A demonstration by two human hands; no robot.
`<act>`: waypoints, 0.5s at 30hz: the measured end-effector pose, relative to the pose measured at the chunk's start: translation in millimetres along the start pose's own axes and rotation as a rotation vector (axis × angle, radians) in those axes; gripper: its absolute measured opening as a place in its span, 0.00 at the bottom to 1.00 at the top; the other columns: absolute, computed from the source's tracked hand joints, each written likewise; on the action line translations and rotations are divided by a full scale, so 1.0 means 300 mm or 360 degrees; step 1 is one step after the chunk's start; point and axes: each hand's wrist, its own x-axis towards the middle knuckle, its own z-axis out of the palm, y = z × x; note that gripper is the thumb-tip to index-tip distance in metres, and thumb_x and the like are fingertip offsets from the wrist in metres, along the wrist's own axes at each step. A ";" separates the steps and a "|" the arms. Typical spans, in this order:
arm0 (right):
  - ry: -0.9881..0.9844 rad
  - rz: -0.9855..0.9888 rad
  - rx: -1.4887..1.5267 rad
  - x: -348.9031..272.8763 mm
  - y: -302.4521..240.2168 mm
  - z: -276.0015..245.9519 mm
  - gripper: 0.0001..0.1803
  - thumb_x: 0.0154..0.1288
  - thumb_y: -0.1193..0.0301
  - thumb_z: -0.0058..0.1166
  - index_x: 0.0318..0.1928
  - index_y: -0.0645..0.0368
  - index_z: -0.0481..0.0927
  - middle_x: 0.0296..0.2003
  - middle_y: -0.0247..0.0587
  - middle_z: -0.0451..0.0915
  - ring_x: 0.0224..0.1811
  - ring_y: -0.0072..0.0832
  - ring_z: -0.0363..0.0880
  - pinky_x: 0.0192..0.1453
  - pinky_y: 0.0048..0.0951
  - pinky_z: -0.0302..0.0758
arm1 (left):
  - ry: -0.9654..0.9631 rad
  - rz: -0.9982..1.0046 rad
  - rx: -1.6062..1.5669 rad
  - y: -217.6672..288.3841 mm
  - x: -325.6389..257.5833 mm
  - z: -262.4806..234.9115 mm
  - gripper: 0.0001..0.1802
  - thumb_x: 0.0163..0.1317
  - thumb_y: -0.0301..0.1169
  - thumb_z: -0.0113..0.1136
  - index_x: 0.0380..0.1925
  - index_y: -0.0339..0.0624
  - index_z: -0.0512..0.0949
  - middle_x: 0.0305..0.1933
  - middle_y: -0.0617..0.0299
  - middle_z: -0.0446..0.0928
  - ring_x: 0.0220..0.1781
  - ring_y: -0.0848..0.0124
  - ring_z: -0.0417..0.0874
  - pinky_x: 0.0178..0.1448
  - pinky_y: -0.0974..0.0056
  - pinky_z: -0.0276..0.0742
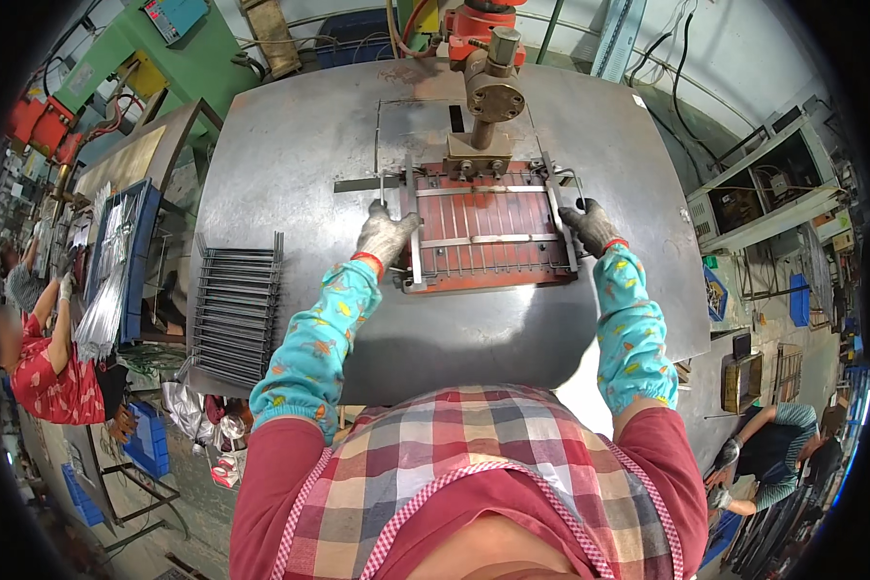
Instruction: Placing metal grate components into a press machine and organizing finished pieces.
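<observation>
A red jig plate [488, 227] with steel side bars and several thin rods laid across it lies on the metal table under the press-like machine head [488, 150]. My left hand [387, 237], in a grey glove with dark fingertips, is closed on the jig's left side by a thin upright rod. Over on the right side, my gloved right hand [593, 228] is closed on the jig's edge beside a bent rod handle. A flat crossbar [498, 239] spans the rods. Exactly what each set of fingers wraps is partly hidden.
A stack of welded wire racks [237, 311] sits on the table [309, 126] at left. Beyond it a blue bin [130, 251] holds long metal rods. One co-worker [53, 372] is at far left, another [778, 454] at lower right. A green machine [155, 68] stands behind left.
</observation>
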 end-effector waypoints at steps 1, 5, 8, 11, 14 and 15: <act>-0.0015 0.0042 -0.0018 0.002 0.003 -0.027 0.41 0.54 0.49 0.58 0.60 0.67 0.65 0.43 0.58 0.79 0.44 0.42 0.80 0.46 0.37 0.75 | -0.0050 -0.0023 -0.0034 0.008 0.004 0.019 0.51 0.44 0.51 0.64 0.59 0.24 0.57 0.52 0.31 0.71 0.55 0.44 0.75 0.60 0.55 0.69; -0.0054 0.0086 0.0151 0.057 0.100 -0.079 0.37 0.52 0.49 0.62 0.55 0.64 0.71 0.36 0.47 0.79 0.31 0.32 0.77 0.33 0.34 0.73 | -0.0093 -0.0056 -0.0296 0.088 -0.042 0.082 0.47 0.46 0.46 0.64 0.60 0.26 0.56 0.50 0.35 0.73 0.49 0.50 0.79 0.56 0.56 0.73; -0.0034 0.0113 0.0196 0.042 0.083 -0.073 0.35 0.52 0.49 0.62 0.53 0.63 0.73 0.35 0.46 0.79 0.30 0.32 0.77 0.32 0.33 0.73 | -0.0054 -0.0070 -0.0438 0.085 -0.057 0.082 0.45 0.45 0.44 0.65 0.59 0.29 0.58 0.48 0.39 0.74 0.47 0.54 0.79 0.54 0.56 0.74; 0.0058 0.0044 0.0213 0.052 0.089 -0.054 0.34 0.52 0.50 0.62 0.53 0.62 0.73 0.35 0.46 0.79 0.29 0.33 0.76 0.31 0.33 0.73 | 0.0010 0.0002 -0.0400 0.054 -0.030 0.099 0.45 0.44 0.44 0.66 0.59 0.30 0.59 0.48 0.40 0.74 0.47 0.54 0.79 0.53 0.56 0.74; 0.0064 0.0067 0.0186 0.030 0.065 -0.045 0.33 0.53 0.51 0.62 0.52 0.63 0.73 0.36 0.48 0.79 0.29 0.33 0.76 0.32 0.35 0.73 | 0.0029 0.0015 -0.0491 0.016 -0.015 0.116 0.45 0.44 0.43 0.67 0.58 0.30 0.59 0.50 0.41 0.73 0.48 0.54 0.78 0.53 0.57 0.74; 0.0083 0.0048 0.0165 0.029 0.057 -0.044 0.33 0.53 0.51 0.62 0.52 0.63 0.73 0.36 0.48 0.79 0.29 0.33 0.76 0.33 0.36 0.73 | 0.0026 0.0012 -0.0568 0.005 -0.009 0.121 0.44 0.44 0.42 0.68 0.58 0.30 0.60 0.50 0.40 0.72 0.49 0.54 0.77 0.53 0.57 0.74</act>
